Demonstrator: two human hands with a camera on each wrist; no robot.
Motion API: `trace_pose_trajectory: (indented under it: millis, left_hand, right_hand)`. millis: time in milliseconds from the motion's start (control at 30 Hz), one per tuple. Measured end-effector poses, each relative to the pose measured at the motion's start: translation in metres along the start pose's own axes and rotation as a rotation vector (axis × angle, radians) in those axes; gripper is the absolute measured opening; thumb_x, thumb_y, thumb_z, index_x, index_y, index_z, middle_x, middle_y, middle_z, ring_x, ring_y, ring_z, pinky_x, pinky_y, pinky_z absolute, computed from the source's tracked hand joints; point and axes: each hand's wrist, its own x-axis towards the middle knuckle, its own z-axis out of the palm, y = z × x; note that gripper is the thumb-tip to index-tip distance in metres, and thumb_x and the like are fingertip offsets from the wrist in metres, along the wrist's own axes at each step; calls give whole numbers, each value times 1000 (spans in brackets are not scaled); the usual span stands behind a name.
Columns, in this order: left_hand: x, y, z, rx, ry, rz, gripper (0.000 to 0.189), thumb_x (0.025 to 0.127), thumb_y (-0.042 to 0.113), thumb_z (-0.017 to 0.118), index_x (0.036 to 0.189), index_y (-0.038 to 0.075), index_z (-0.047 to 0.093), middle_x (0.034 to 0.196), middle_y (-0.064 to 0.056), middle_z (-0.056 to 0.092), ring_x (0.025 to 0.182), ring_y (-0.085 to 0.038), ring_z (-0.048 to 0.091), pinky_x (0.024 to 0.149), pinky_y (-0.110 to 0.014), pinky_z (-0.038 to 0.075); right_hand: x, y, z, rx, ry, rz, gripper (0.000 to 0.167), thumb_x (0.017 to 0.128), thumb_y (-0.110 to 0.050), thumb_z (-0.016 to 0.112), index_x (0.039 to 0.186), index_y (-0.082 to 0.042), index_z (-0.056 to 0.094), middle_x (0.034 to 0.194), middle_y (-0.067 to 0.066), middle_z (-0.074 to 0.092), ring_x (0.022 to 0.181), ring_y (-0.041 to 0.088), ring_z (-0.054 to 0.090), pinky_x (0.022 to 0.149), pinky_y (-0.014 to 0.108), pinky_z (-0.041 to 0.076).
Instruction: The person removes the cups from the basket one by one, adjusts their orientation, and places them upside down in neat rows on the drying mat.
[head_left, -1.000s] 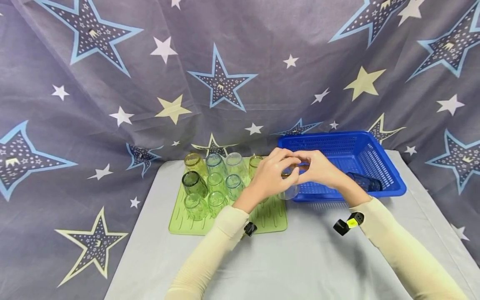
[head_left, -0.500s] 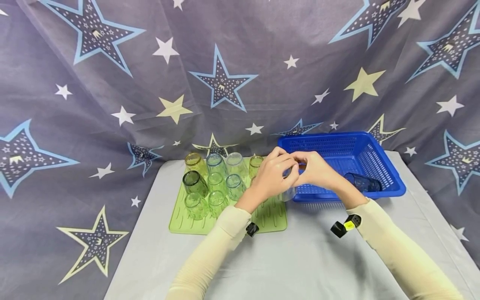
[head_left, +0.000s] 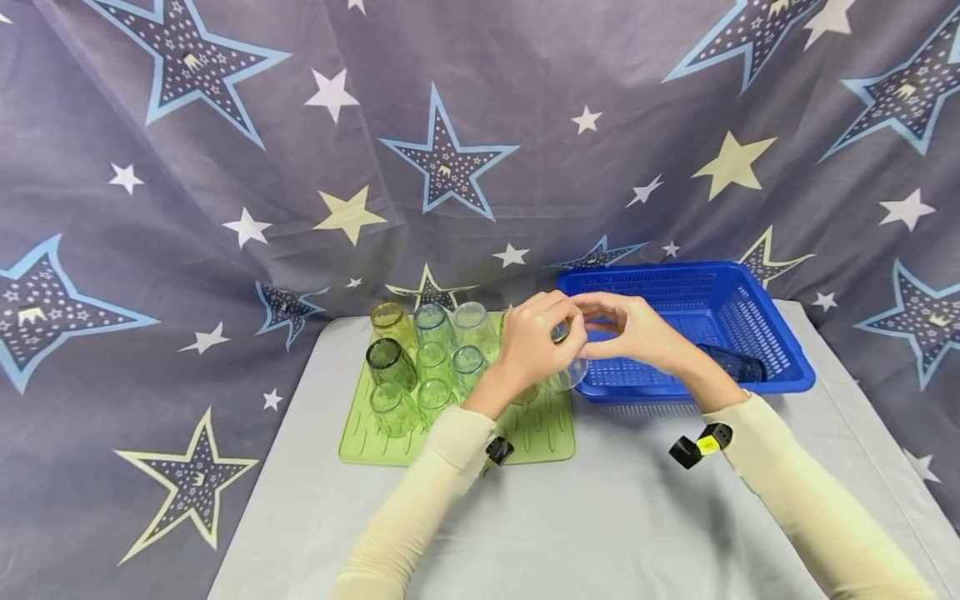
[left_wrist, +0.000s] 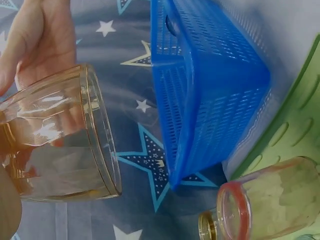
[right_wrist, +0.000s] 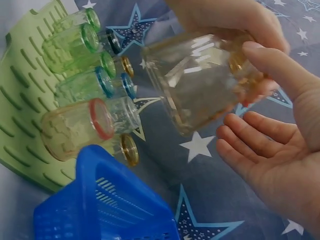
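In the head view my left hand (head_left: 536,337) grips a clear, amber-tinted drinking glass (head_left: 570,375) near its narrower end. The wide end of the glass points down, beside the green drying mat (head_left: 536,433). My right hand (head_left: 633,333) is on the other side, its thumb at the amber end of the glass (right_wrist: 200,80) and its fingers spread loosely apart below in the right wrist view. In the left wrist view the right hand (left_wrist: 47,45) shows behind the glass. Several coloured glasses, among them a dark one (head_left: 392,364), stand in rows on the mat.
A blue perforated basket (head_left: 780,333) stands right of the mat, with a dark blue glass (head_left: 731,364) lying in it. A glass with a red-ringed end (left_wrist: 280,200) stands at the mat's basket side. A star-patterned curtain (head_left: 525,125) hangs behind the white-covered table (head_left: 600,517).
The glass and left hand have shifted slightly left, towards the mat. The right hand's fingers have spread wider apart, and the gap between its thumb and fingers has grown.
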Motion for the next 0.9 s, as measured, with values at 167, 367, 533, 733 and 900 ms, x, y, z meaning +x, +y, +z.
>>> trace_pose_trajectory:
  millis: [167,367,533,733,900]
  left_hand:
    - [-1,-2,0,29,-8,6,18,89,17,58,75,15,71,80,5,70,70,-10,62,58,-22,50]
    - [-1,-5,1,21,-7,7,19,89,17,58,75,15,71,79,5,71,68,-11,62,59,-22,51]
    - [-3,-7,-1,18,-23,-5,19,88,17,59,75,16,73,80,5,74,71,-11,65,61,-23,54]
    - [-8,-14,-4,35,-42,-23,19,87,18,58,75,18,72,79,7,73,71,-10,64,60,-22,52]
    - [-12,-19,-8,49,-46,-29,19,87,18,58,75,17,72,78,7,72,69,-11,62,57,-23,50]
  right_hand:
    - [-1,-2,-7,-24,23,-2,67,88,-7,78,148,-1,49,139,19,62,123,9,62,110,43,49]
    - [-2,-6,-14,-52,54,61,60,92,-11,75,147,-5,52,136,18,64,126,28,62,111,48,47]
    - [-6,-7,-28,-103,84,100,56,93,-14,74,145,-6,54,133,17,66,120,15,64,109,42,50]
    - [-12,-3,-57,-180,118,160,50,92,-13,75,140,-5,59,130,17,68,109,2,65,95,16,52]
    - [-20,2,-88,-322,96,225,49,92,-15,75,137,-3,60,131,19,67,113,15,67,90,12,52]
